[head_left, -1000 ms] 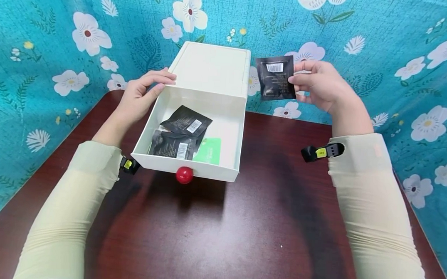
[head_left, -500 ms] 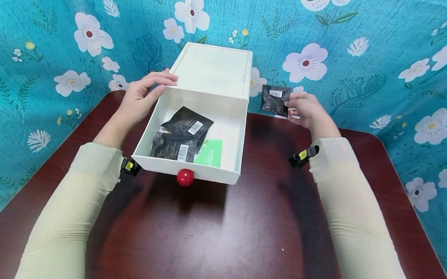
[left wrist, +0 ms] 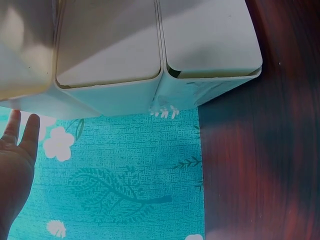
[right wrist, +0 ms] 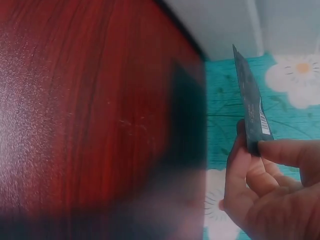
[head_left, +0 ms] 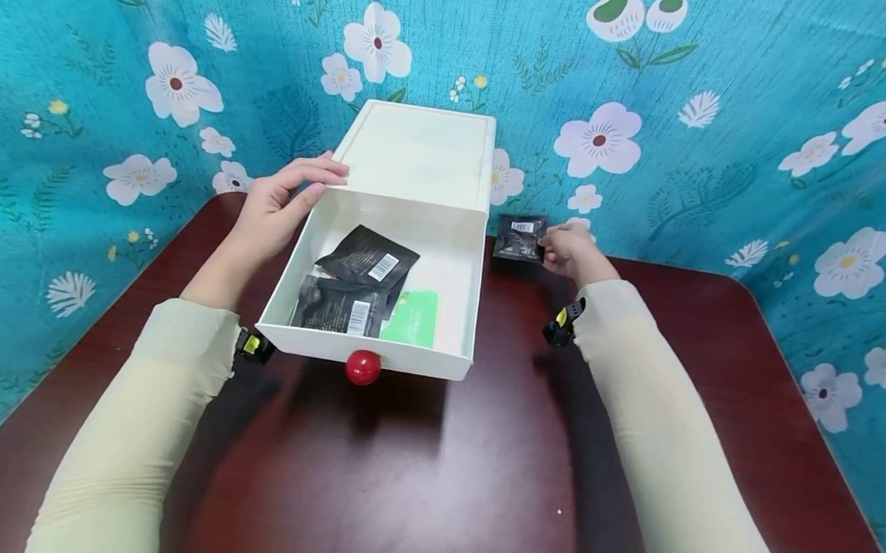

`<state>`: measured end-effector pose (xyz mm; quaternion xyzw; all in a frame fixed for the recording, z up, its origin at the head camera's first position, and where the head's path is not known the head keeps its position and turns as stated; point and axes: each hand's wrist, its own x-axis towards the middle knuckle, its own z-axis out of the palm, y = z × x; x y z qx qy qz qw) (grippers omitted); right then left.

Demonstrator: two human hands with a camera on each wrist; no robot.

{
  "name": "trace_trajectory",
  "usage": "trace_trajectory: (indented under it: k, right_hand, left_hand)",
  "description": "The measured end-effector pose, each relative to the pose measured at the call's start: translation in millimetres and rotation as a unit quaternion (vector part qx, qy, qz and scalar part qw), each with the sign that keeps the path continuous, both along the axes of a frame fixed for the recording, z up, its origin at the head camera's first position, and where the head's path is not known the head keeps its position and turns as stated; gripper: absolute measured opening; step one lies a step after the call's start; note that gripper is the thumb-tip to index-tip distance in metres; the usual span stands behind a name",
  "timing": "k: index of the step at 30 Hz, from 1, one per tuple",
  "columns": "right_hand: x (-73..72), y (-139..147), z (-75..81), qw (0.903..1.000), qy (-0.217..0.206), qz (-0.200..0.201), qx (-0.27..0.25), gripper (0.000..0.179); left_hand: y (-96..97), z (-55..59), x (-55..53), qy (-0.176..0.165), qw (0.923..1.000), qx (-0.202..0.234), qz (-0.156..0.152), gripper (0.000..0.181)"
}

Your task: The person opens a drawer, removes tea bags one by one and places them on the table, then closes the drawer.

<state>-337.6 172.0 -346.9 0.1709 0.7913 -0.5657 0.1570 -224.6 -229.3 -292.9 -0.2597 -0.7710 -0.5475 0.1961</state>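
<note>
My right hand [head_left: 569, 247] pinches a black sachet [head_left: 521, 237] with a white barcode label between thumb and fingers, just right of the white drawer unit [head_left: 419, 153]. In the right wrist view the sachet [right wrist: 251, 102] stands nearly edge-on, held by its lower end. My left hand [head_left: 283, 199] rests on the unit's upper left edge, fingertips over the top. The unit's top drawer [head_left: 460, 310], with a red round knob [head_left: 363, 367], is pulled out. Inside lie several black sachets [head_left: 370, 257] and a green packet [head_left: 414, 316], partly overlapped by them.
The left wrist view shows lower closed drawers [left wrist: 107, 45] beneath the pulled-out one. The unit stands on a dark red-brown table [head_left: 404, 489] against a blue flowered cloth [head_left: 678, 155] that hangs behind and along the sides.
My right hand has lowered the black sachet and brought it left, close to the unit's right side near the table's back edge. My left hand stays on the unit.
</note>
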Motion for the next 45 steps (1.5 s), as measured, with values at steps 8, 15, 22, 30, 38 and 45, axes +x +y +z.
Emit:
trace_trajectory:
  k: [8, 15, 22, 30, 38, 45]
  right_hand:
    - [-0.6, -7, -12.8, 0.9998, -0.015, -0.012, 0.008, 0.028]
    - [-7.8, -2, -20.4, 0.9986, -0.038, -0.017, 0.031, 0.042]
    - [-6.1, -1, -24.3, 0.9979, -0.060, -0.006, 0.025, 0.056]
    - [-4.1, 5, -20.5, 0.9966, -0.040, 0.020, 0.070, 0.049]
    - [7.9, 15, -5.5, 0.9925, 0.030, 0.013, 0.118, 0.034]
    - [9.7, 2, 30.2, 0.9903, 0.090, 0.012, 0.106, 0.040]
  left_hand:
    - [-3.1, -1.1, 2.6, 0.005, 1.0000, 0.000, -0.002, 0.022]
    - [-0.7, -2.6, 1.0, 0.010, 0.9999, 0.011, -0.008, 0.023]
    - [-0.3, -3.2, 1.3, 0.001, 0.9998, 0.014, -0.012, 0.023]
    - [1.7, -4.7, -0.2, 0.011, 0.9996, 0.021, -0.016, 0.023]
    - [2.0, -4.2, -0.7, -0.002, 0.9997, 0.015, -0.016, 0.024]
    - [1.3, -3.8, -0.9, 0.005, 0.9997, 0.019, -0.013, 0.023]
